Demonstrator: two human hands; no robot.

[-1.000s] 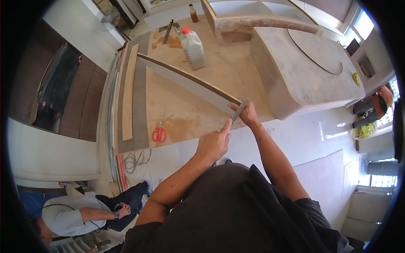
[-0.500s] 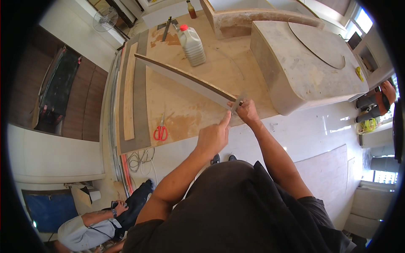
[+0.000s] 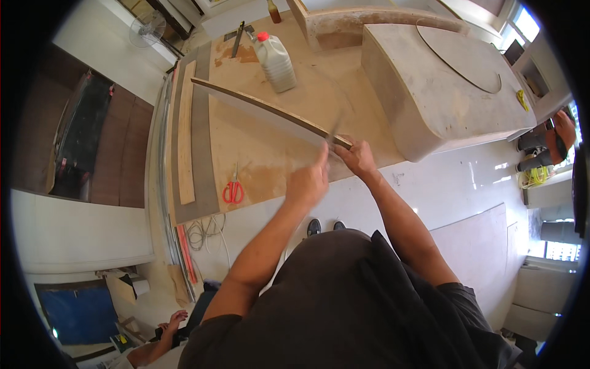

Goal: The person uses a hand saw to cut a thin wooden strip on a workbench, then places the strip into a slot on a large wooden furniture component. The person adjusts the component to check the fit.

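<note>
A long narrow board stands on its edge, slanting across the plywood work surface towards me. My right hand is closed round its near end. My left hand holds a thin grey flat tool against the board's upper edge, beside the right hand's fingers, its index finger stretched along it. Motion smears the tool, so its exact kind does not show. Red-handled scissors lie on the surface to the left of my left hand.
Beyond the board stands a white jug with a red cap. A big rounded wooden box occupies the right, a curved strip on top. A brown bottle is farther back. Another person's hand shows at lower left.
My left hand and the grey tool have shifted slightly left along the board's edge. The right hand keeps its grip on the board. The person at lower left has moved lower in view.
</note>
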